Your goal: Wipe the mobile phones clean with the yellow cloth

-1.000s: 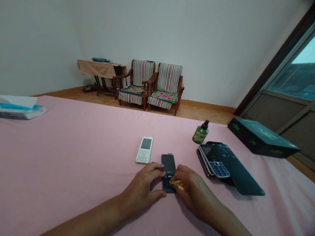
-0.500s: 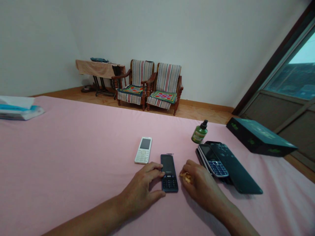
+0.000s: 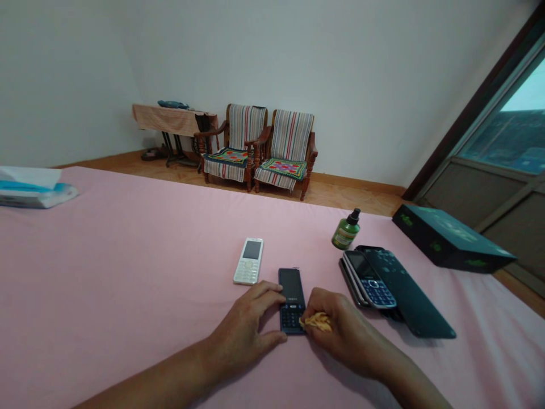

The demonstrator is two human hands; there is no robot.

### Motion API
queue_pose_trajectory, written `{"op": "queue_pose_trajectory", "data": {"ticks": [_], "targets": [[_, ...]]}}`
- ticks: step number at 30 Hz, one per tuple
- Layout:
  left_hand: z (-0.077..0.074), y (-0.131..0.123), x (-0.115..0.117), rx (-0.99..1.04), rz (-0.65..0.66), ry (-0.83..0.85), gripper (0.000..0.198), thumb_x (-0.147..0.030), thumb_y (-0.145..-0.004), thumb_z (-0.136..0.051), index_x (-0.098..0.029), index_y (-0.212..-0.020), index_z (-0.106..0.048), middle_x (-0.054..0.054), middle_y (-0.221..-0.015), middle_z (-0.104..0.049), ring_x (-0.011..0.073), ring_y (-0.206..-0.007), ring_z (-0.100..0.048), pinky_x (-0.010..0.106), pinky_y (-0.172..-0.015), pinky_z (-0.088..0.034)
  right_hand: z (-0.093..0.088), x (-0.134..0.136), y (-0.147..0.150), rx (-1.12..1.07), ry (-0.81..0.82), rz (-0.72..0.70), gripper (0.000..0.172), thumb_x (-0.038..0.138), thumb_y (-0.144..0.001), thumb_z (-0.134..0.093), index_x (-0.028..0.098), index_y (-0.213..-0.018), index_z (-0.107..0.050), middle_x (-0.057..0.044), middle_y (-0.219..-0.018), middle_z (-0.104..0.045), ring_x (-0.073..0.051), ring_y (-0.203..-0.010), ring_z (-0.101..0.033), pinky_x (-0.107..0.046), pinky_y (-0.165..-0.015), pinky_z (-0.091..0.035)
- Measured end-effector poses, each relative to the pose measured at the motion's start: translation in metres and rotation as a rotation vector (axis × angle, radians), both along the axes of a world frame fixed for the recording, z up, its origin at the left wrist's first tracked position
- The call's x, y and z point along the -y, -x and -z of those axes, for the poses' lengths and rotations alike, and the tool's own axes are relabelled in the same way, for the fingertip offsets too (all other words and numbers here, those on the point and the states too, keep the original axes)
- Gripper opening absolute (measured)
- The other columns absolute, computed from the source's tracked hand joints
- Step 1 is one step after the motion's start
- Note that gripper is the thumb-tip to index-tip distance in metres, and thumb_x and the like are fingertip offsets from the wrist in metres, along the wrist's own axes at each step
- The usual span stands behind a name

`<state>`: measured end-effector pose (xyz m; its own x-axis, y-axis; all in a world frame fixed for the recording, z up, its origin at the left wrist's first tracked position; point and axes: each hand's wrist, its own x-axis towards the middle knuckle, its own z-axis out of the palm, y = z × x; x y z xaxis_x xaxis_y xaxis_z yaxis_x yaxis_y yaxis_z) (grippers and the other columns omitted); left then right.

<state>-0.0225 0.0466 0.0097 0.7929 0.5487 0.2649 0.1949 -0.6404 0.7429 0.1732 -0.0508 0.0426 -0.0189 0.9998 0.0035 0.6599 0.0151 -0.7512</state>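
The left hand [image 3: 246, 319] lies loose and half open on the pink bed sheet [image 3: 128, 272], its fingertips touching the left edge of a dark slider phone [image 3: 292, 289] and its thumb pointing toward the phone's lower end. The phone lies flat, slid open, with its keypad [image 3: 292, 319] showing at the end nearest the person. The right hand [image 3: 336, 332] is curled and pinches a crumpled yellow scrap [image 3: 315, 322], whose material is hard to tell; the scrap sits at the keypad's right edge, and the hand crowds that corner of the phone.

Just left of the slider phone lies a white keypad phone [image 3: 248, 261]. To the right, a phone with blue keys [image 3: 369, 282] rests against a dark green flat case [image 3: 409, 289], with a green pump bottle [image 3: 346, 232] standing upright just beyond them. Further right, a dark green box [image 3: 451, 241] sits tilted at the bed's edge. A tissue packet [image 3: 29, 194] lies at the far left, and two striped wooden armchairs [image 3: 264, 147] stand against the wall beyond the bed
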Motion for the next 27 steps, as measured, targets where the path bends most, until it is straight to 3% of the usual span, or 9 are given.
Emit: {"op": "queue_pose_trajectory", "data": {"ticks": [4,10,18,22,27], "targets": [[-0.001,-0.001,0.0,0.023,-0.001,0.005,0.062,-0.005,-0.065,-0.082,-0.02,-0.12,-0.056,0.008,-0.125,-0.055,0.0241,-0.119,-0.051,0.036,-0.104,-0.042,-0.004,0.0,-0.004,0.001,0.015,-0.023,0.01,0.01,-0.078,-0.058,0.019,-0.077,-0.062,0.001,-0.075,-0.063,-0.015,-0.069,-0.057,-0.023,-0.061,-0.041],[0.003,0.0,-0.002,0.019,0.012,-0.007,0.061,-0.008,-0.064,-0.085,-0.017,-0.118,-0.058,0.009,-0.125,-0.055,0.0242,-0.117,-0.053,0.036,-0.103,-0.043,0.016,-0.027,-0.01,0.054,-0.262,0.205,0.011,0.022,-0.087,-0.052,0.017,-0.085,-0.062,-0.005,-0.081,-0.063,-0.019,-0.074,-0.058,-0.029,-0.068,-0.043],[0.006,0.002,-0.001,0.013,-0.018,-0.01,0.059,-0.011,-0.066,-0.083,-0.018,-0.119,-0.059,0.012,-0.132,-0.054,0.0277,-0.122,-0.051,0.043,-0.105,-0.042,0.033,-0.064,-0.018,0.027,-0.317,0.227,0.009,0.019,-0.083,-0.055,0.018,-0.08,-0.063,-0.004,-0.077,-0.063,-0.019,-0.075,-0.058,-0.03,-0.07,-0.044],[0.006,0.001,-0.001,0.023,-0.018,-0.01,0.058,-0.012,-0.066,-0.083,-0.019,-0.119,-0.06,0.011,-0.131,-0.055,0.0284,-0.121,-0.053,0.044,-0.104,-0.043,0.038,-0.058,-0.015,-0.027,-0.317,0.221,0.011,0.02,-0.086,-0.055,0.017,-0.081,-0.064,-0.003,-0.076,-0.063,-0.017,-0.072,-0.059,-0.028,-0.067,-0.045],[0.005,0.001,-0.002,0.031,-0.017,-0.018,0.057,-0.013,-0.066,-0.084,-0.02,-0.118,-0.061,0.012,-0.129,-0.057,0.0288,-0.119,-0.054,0.044,-0.103,-0.045,0.037,-0.031,-0.005,-0.071,-0.311,0.198,0.016,0.024,-0.091,-0.052,0.017,-0.083,-0.064,-0.003,-0.078,-0.062,-0.016,-0.073,-0.059,-0.027,-0.066,-0.046]]}}
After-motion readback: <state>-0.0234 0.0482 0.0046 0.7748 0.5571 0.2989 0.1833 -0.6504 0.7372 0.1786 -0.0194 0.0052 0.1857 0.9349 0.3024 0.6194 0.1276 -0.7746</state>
